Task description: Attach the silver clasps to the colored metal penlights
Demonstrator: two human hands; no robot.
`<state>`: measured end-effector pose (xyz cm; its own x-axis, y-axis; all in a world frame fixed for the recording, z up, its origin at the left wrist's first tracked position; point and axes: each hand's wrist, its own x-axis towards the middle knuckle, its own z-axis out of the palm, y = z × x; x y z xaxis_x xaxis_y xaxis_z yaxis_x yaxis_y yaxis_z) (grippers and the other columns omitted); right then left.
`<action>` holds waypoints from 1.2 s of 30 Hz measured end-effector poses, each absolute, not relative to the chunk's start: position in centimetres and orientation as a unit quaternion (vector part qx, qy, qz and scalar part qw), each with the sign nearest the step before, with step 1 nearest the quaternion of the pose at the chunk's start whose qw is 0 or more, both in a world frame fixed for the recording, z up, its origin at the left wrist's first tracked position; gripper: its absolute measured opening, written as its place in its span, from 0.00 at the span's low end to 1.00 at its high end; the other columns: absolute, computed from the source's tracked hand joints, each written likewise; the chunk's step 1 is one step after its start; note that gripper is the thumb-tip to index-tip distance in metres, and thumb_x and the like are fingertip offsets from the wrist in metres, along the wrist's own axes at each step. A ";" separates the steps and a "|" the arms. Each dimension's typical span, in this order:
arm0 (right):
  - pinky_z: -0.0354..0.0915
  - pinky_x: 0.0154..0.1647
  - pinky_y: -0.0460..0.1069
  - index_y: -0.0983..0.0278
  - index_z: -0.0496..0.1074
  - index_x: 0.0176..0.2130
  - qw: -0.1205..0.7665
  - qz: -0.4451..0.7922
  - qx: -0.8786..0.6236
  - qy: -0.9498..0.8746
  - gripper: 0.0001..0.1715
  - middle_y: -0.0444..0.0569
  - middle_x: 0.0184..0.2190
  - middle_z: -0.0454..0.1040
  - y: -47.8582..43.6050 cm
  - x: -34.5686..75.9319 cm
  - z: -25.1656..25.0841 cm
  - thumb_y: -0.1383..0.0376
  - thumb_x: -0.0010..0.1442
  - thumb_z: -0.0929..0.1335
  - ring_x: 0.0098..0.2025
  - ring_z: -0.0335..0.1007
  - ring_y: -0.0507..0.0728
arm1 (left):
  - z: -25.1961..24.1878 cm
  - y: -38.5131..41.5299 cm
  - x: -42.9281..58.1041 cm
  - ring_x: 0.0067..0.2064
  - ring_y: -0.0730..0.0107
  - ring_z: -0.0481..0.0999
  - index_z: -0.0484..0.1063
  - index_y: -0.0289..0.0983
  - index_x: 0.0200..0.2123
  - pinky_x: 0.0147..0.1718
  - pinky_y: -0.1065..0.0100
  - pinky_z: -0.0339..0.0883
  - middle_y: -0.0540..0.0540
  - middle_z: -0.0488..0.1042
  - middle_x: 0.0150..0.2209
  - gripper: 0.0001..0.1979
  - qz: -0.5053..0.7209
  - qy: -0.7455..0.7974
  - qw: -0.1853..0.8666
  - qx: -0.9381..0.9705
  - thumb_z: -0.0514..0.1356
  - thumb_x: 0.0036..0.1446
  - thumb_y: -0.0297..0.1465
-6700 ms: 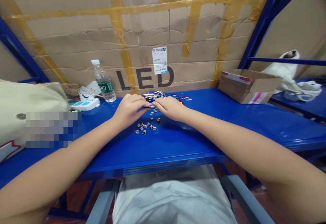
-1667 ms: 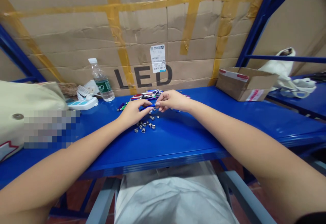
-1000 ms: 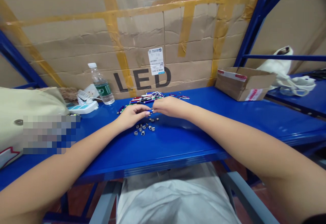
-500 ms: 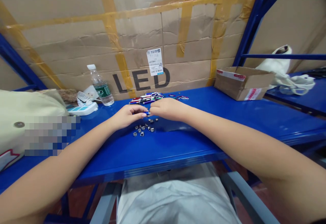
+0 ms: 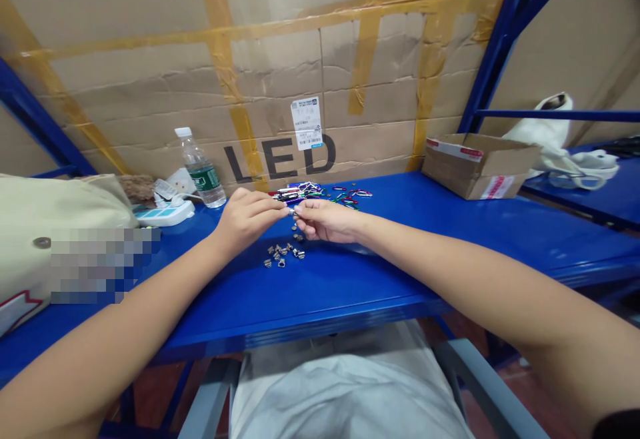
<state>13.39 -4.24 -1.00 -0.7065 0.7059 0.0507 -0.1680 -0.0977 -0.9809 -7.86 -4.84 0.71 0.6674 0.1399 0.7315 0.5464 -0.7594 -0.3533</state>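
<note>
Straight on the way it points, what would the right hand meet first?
Beyond the small silver piece at its fingertips, the right hand would probably meet the left hand first; depth is unclear.

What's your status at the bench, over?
Right hand pinching small silver piece; left hand at its other end, grip hidden. Loose metal parts on table, nearer wearer. Pen-like sticks behind, partly blocked by hands.

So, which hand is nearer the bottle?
Left. The left hand sits right of the bottle, a little nearer the camera; the right hand is farther right.
</note>
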 end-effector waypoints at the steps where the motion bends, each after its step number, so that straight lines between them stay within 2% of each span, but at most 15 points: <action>1: 0.59 0.26 0.43 0.63 0.60 0.31 0.315 0.676 -0.237 -0.623 0.12 0.38 0.22 0.64 -4.1 13.4 -0.9 0.64 0.67 0.59 0.21 0.59 0.46 | 0.6 -4.7 -7.8 0.39 0.67 0.78 0.77 0.42 0.35 0.36 0.64 0.60 0.48 0.81 0.37 0.04 -0.365 -0.213 0.261 -0.868 0.61 0.60 0.32; 4: 0.60 0.28 0.45 0.63 0.61 0.31 0.340 0.450 -0.284 -0.775 0.16 0.42 0.23 0.67 -3.8 13.7 -0.5 0.61 0.69 0.56 0.23 0.62 0.49 | 0.2 -4.1 -7.2 0.39 0.65 0.78 0.77 0.39 0.35 0.38 0.64 0.64 0.45 0.80 0.37 0.08 -0.398 -0.279 0.135 -0.863 0.62 0.58 0.36; 8: 0.59 0.37 0.49 0.65 0.68 0.37 0.292 0.037 -0.314 -0.903 0.16 0.52 0.36 0.75 -3.6 14.5 0.5 0.60 0.68 0.57 0.37 0.70 0.56 | -0.3 -3.8 -6.6 0.37 0.66 0.77 0.77 0.37 0.35 0.37 0.66 0.69 0.45 0.80 0.36 0.11 -0.433 -0.342 -0.003 -0.834 0.63 0.55 0.38; 11: 0.58 0.34 0.49 0.65 0.70 0.43 0.221 -0.098 -0.346 -0.907 0.16 0.54 0.43 0.76 -3.9 14.9 1.2 0.61 0.68 0.57 0.40 0.72 0.59 | -0.2 -4.0 -6.5 0.38 0.65 0.77 0.78 0.38 0.36 0.39 0.66 0.69 0.46 0.80 0.37 0.11 -0.438 -0.363 -0.047 -0.821 0.64 0.53 0.38; 14: 0.56 0.32 0.48 0.64 0.70 0.43 0.176 -0.153 -0.345 -0.909 0.13 0.54 0.42 0.76 -4.1 14.9 1.3 0.65 0.67 0.59 0.39 0.72 0.58 | -0.2 -4.1 -6.6 0.39 0.64 0.78 0.78 0.38 0.35 0.40 0.65 0.70 0.46 0.80 0.37 0.12 -0.431 -0.368 -0.065 -0.821 0.65 0.52 0.39; 19: 0.55 0.33 0.48 0.66 0.70 0.36 0.227 -0.072 -0.317 -0.918 0.16 0.52 0.34 0.75 -4.0 14.4 0.4 0.64 0.68 0.57 0.34 0.68 0.55 | -0.3 -4.3 -6.6 0.39 0.64 0.78 0.78 0.38 0.34 0.41 0.63 0.69 0.45 0.80 0.36 0.13 -0.420 -0.337 -0.022 -0.842 0.63 0.54 0.41; 23: 0.54 0.34 0.48 0.65 0.66 0.29 0.302 0.031 -0.325 -0.896 0.17 0.48 0.29 0.72 -4.4 13.9 0.2 0.65 0.67 0.57 0.31 0.63 0.53 | -0.2 -4.9 -6.6 0.39 0.63 0.78 0.77 0.38 0.34 0.40 0.62 0.66 0.45 0.80 0.36 0.11 -0.410 -0.315 0.091 -0.851 0.62 0.57 0.40; 27: 0.56 0.34 0.47 0.64 0.63 0.26 0.333 0.182 -0.340 -0.861 0.18 0.43 0.22 0.67 -5.0 13.5 0.4 0.66 0.66 0.58 0.28 0.62 0.51 | -0.3 -5.2 -6.7 0.39 0.65 0.78 0.76 0.39 0.34 0.37 0.64 0.63 0.46 0.80 0.35 0.09 -0.403 -0.300 0.188 -0.844 0.61 0.58 0.39; 32: 0.57 0.21 0.44 0.64 0.63 0.26 0.338 0.439 -0.344 -0.758 0.18 0.40 0.16 0.62 -4.9 13.2 0.1 0.65 0.67 0.57 0.18 0.57 0.48 | -0.2 -5.1 -6.7 0.38 0.67 0.79 0.74 0.40 0.32 0.35 0.64 0.60 0.47 0.81 0.35 0.06 -0.393 -0.259 0.259 -0.843 0.61 0.60 0.35; 36: 0.53 0.15 0.43 0.64 0.63 0.26 0.342 0.561 -0.315 -0.685 0.19 0.38 0.14 0.60 -4.7 13.1 0.0 0.65 0.67 0.56 0.14 0.53 0.46 | 0.2 -5.1 -6.6 0.37 0.68 0.78 0.74 0.41 0.31 0.35 0.64 0.59 0.48 0.81 0.35 0.07 -0.381 -0.248 0.291 -0.842 0.60 0.61 0.33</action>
